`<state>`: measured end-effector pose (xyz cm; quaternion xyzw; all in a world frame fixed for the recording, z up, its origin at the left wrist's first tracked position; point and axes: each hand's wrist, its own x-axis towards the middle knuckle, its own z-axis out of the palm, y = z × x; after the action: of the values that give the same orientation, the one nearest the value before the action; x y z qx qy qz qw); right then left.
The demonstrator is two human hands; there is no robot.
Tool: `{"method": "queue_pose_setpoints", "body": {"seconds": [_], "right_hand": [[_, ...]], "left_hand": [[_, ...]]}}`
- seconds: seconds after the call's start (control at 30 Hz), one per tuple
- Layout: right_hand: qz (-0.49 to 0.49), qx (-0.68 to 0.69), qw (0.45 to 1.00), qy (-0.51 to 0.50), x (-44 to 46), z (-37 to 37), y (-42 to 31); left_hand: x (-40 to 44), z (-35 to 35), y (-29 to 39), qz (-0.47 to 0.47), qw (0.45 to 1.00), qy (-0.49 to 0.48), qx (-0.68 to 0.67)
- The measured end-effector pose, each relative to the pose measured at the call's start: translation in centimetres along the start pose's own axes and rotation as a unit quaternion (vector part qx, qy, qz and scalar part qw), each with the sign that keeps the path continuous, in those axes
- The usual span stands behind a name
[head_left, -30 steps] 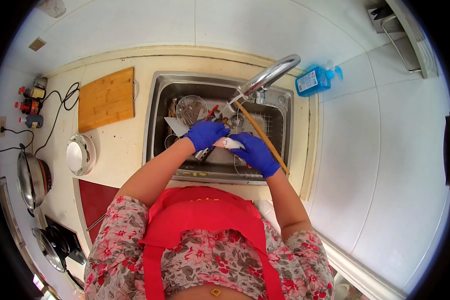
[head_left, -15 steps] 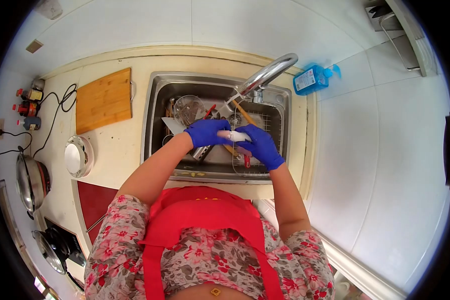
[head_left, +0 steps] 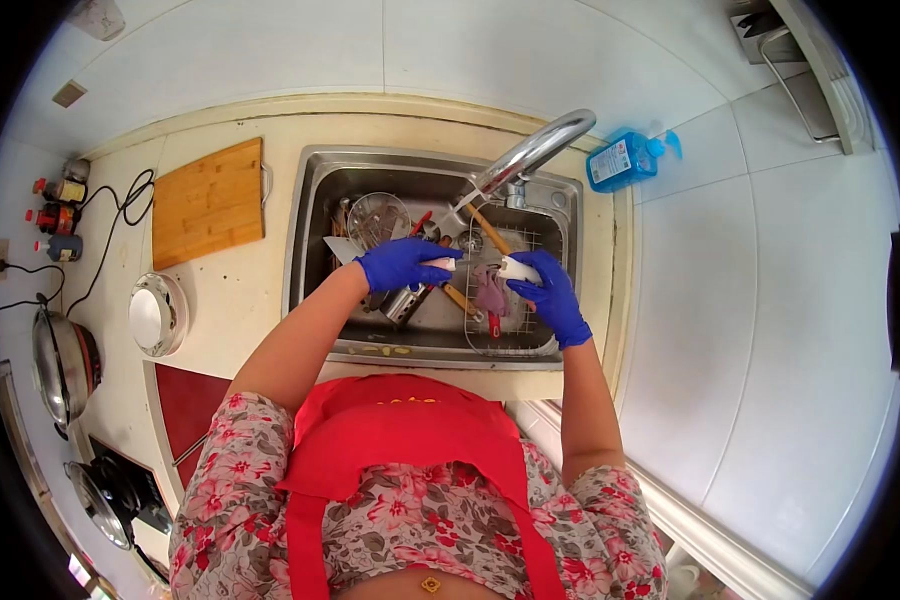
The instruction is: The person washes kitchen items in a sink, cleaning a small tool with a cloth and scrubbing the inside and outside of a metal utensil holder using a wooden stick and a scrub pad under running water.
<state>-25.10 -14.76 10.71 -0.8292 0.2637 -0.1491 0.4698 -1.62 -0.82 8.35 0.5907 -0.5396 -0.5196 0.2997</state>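
Observation:
Over the sink (head_left: pixel 305 220), my left hand (head_left: pixel 398 264), in a blue glove, is closed around a short pale pink-white piece (head_left: pixel 440 264). My right hand (head_left: pixel 554 298), gloved alike, grips a white handle-like piece (head_left: pixel 518 270). Something thin and greyish, like a narrow blade, spans the gap between these two pieces; its exact kind is too small to make out. A mauve cloth (head_left: pixel 490 292) hangs just below, beside my right fingers; whether they hold it I cannot tell. Under my hands lie a perforated metal cylinder (head_left: pixel 404 304) and a yellow-handled utensil (head_left: pixel 459 298).
The faucet (head_left: pixel 535 152) arches over the sink. A wire rack (head_left: pixel 545 325), a glass bowl (head_left: pixel 378 218) and several utensils sit in the basin. Blue soap (head_left: pixel 612 164) stands at the right. Leftward are a cutting board (head_left: pixel 208 202), stacked bowls (head_left: pixel 157 314) and bottles (head_left: pixel 60 216).
My hands have moved apart, the left one leftward and the right one rightward. A thin greyish length now shows between the two pale pieces, and more of the mauve cloth is visible.

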Motion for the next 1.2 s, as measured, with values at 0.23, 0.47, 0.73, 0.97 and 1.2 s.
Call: {"method": "queue_pose_setpoints", "body": {"seconds": [0.23,0.47,0.73,0.97,1.2], "right_hand": [[0.159,0.127,0.976,0.074,0.0,2.0,0.7],[0.233,0.363,0.895,0.118,-0.4,7.8,-2.6],[0.232,0.422,0.864,0.148,0.3,9.9,-1.8],[0.244,0.429,0.854,0.166,0.5,10.4,-0.9],[0.213,0.441,0.86,0.142,0.9,8.9,-2.2]], "left_hand": [[-0.3,-0.2,1.0,-0.043,0.971,-0.021,-0.235],[0.0,0.7,0.8,-0.064,0.965,0.003,-0.254],[-0.4,2.1,2.3,-0.111,0.942,0.117,-0.295],[-0.3,3.1,-1.1,0.016,0.988,0.154,-0.027],[0.7,2.9,-0.1,-0.026,0.986,0.143,-0.078]]}}
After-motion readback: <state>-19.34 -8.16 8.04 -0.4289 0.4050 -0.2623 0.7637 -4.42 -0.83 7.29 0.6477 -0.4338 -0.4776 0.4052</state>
